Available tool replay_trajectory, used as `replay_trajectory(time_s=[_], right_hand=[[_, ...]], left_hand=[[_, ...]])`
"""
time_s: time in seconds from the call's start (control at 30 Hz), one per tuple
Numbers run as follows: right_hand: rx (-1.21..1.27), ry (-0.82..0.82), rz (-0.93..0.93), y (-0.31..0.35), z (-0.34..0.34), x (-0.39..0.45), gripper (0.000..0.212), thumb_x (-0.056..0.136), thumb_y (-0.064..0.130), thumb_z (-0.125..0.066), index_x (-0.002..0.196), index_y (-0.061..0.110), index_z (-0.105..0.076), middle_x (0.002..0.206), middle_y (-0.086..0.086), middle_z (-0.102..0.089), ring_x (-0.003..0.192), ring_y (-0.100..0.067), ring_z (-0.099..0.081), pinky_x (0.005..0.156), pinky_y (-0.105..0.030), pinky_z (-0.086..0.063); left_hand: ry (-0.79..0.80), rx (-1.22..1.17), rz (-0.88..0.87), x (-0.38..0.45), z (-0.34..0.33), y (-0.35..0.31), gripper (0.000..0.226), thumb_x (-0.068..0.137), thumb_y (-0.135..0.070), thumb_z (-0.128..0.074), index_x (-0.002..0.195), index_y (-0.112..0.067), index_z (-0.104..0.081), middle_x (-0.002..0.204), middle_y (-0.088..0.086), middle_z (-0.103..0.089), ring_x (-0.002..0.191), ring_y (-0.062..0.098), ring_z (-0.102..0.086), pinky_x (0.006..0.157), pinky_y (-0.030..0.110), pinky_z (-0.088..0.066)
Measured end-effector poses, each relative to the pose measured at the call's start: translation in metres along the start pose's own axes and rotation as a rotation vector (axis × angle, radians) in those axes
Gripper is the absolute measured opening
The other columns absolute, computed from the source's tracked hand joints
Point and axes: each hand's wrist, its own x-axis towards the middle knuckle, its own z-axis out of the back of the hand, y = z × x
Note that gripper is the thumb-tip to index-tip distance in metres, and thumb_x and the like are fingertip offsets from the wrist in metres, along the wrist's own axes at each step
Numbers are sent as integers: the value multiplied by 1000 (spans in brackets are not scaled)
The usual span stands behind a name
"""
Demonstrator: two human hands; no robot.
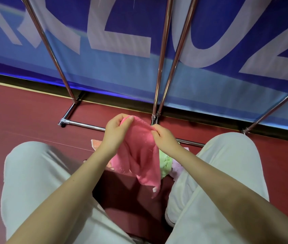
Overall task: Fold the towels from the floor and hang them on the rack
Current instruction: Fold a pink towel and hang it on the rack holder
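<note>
the pink towel (140, 155) hangs in the air between the person's knees, low over the floor, held up by its top edge. the left hand (117, 128) pinches one top corner between thumb and curled fingers, and the right hand (164, 138) pinches the edge a little way along, fingers curled round the cloth. the rest of the towel droops in loose folds, and a small pale tag (154, 189) shows at its lowest corner; any writing on the tag is too small to read.

below and behind it more towels lie in a heap on the dark red floor (16, 120): a green towel (165, 163) just beside the pink one, a pale lilac towel (176, 169) touching the green, and a peach towel (96, 144) peeking out past the left wrist. most of this heap is hidden by the arms and the hanging cloth.

the rack (159, 76) stands just beyond the hands, chrome poles rising from a low base bar; its top is cut off by the frame. behind it a blue banner (122, 76) carries large pale letters, cropped and seen at a slant, so i cannot read a word. light trousers (34, 173) cover both knees, and the edge of a white shoe (170, 215) shows under the right leg.
</note>
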Motion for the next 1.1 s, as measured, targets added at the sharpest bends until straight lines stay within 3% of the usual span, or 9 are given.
replay_trajectory(time_s=[0.13, 0.23, 0.43, 0.6, 0.73, 0.87, 0.97, 1.03, 1.1], right_hand=[[-111, 50, 23, -11, -2, 0, 15, 97, 18, -45, 86, 23, -53, 73, -2, -57, 73, -27, -53, 65, -37, -40], [-140, 153, 8, -17, -8, -1, 30, 98, 24, -46, 69, 25, -42, 64, 5, -48, 67, -20, -47, 65, -36, -37], [-61, 220, -15, -22, -14, -6, 40, 94, 26, -55, 58, 25, -38, 58, 9, -39, 57, -6, -36, 62, -30, -31], [-72, 249, 13, -21, -16, -8, 41, 94, 26, -56, 58, 22, -37, 59, 7, -38, 58, -10, -35, 61, -33, -29], [128, 206, 44, 7, -10, -9, 26, 92, 21, -61, 67, 17, -55, 63, 8, -45, 58, 0, -38, 60, -22, -33], [346, 109, 66, 34, 1, -17, 25, 93, 14, -58, 70, 22, -60, 60, 18, -54, 59, 9, -45, 60, -8, -35], [390, 60, 106, 44, 7, -20, 16, 93, 9, -57, 79, 13, -64, 71, 15, -58, 64, 10, -49, 65, -6, -37], [388, 49, 136, 46, 8, -20, 12, 93, 6, -57, 84, 9, -66, 75, 11, -60, 67, 12, -51, 69, -6, -38], [392, 45, 148, 45, 7, -19, 12, 93, 5, -58, 85, 8, -66, 76, 11, -60, 68, 11, -52, 71, -7, -39]], left_hand=[[-14, -104, 80, -8, 0, 6, 23, 95, -19, -58, 73, -22, -64, 69, -15, -61, 71, 3, -53, 71, 21, -44], [-128, -135, 125, -5, 14, 11, 21, 95, -21, -57, 77, -24, -67, 77, -9, -63, 78, 7, -55, 77, 26, -44], [-408, -126, 166, 4, 63, 32, 19, 96, -22, -55, 79, -25, -61, 79, -10, -57, 75, 0, -49, 70, 17, -41], [-563, -366, 315, 4, 87, 58, 16, 97, -18, -53, 83, -22, -59, 80, -6, -56, 71, 3, -51, 67, 18, -43], [-558, -702, 446, 8, 95, 58, 15, 96, -14, -50, 88, -17, -62, 79, -1, -67, 72, 9, -62, 62, 19, -52], [-391, -946, 560, 10, 89, 44, 28, 102, -21, -41, 87, -13, -62, 63, -5, -70, 57, 3, -65, 61, 18, -52], [-309, -783, 515, 8, 76, 38, 25, 101, -22, -46, 77, -18, -52, 49, -10, -51, 38, 4, -42, 39, 14, -36], [-225, -454, 400, -1, 62, 39, 14, 98, -25, -52, 85, -21, -58, 55, -9, -48, 40, 5, -33, 38, 15, -29], [-100, -190, 282, -15, 45, 38, 11, 95, -23, -58, 102, -28, -65, 64, -10, -53, 43, 5, -35, 41, 16, -33]])
